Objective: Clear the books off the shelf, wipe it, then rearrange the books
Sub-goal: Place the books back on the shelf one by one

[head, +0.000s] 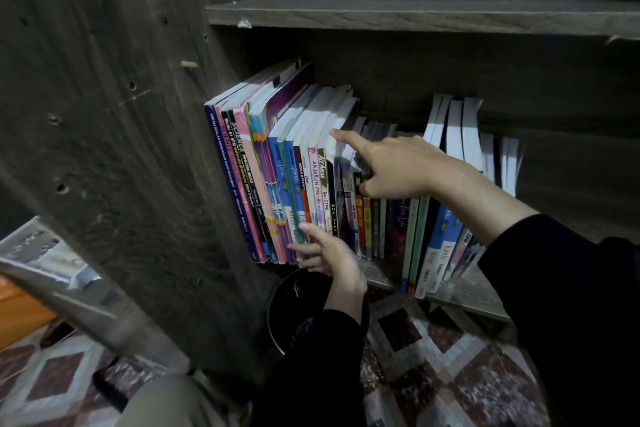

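- Dark wood-grain bookcase (121, 114) fills the view, standing on a floor (450, 357) patterned in red-brown and pale diamonds.
- Two hands, both in black sleeves, are at the single row of books (249, 166) on the shelf (460, 302).
- Right hand (391, 166): the index finger is straight, with its tip on the top edge of a tall book near the middle of the row. The other fingers are folded in against the short books just right of it. Whether they grip one I cannot tell.
- Left hand (322, 253): lower, at the foot of the tall spines, with one fingertip up on a blue-green spine and the others at the bottom edge. Hold or mere touch, I cannot tell.
- Books stand in three groups: tall ones against the left side wall, short ones in the middle behind the right hand, and tall ones leaning at the right end.
- One bare board (415, 14) lies above the row.
- One black bucket (294, 305) sits on the floor under the left wrist.
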